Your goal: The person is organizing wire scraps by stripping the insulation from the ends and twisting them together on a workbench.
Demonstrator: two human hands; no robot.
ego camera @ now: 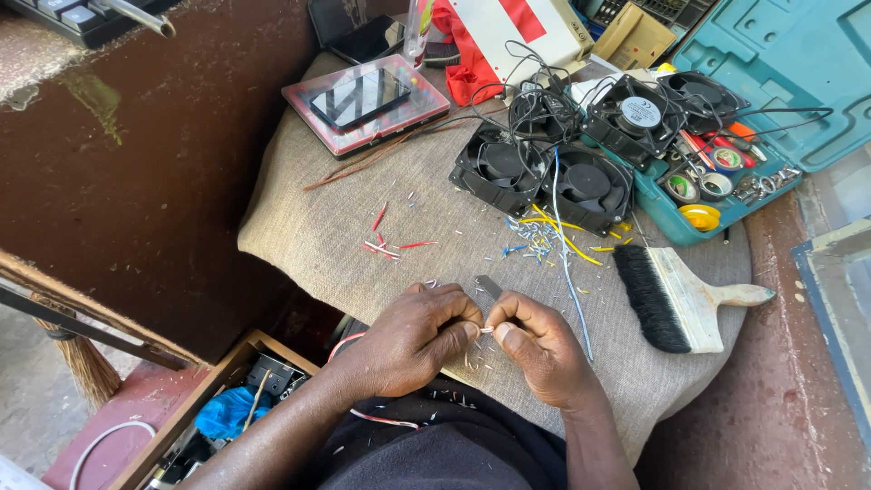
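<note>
My left hand (413, 338) and my right hand (542, 345) meet over the near edge of a cloth-covered table (318, 231). Together they pinch a short thin wire end (486, 329) between fingertips. A small grey blade or tool tip (488, 286) sticks up just behind my right hand's fingers. A long blue-white wire (564, 245) runs from the black cooling fans (544, 168) down past my right hand. Red, blue and yellow wire clippings (535, 240) lie scattered on the cloth ahead of my hands.
A wide black-bristled paintbrush (680, 299) lies at right. An open teal tool case (780, 100) with tape rolls stands at back right. A phone on a red-edged tray (363, 100) rests at back. A wooden drawer of parts (227, 408) sits at lower left.
</note>
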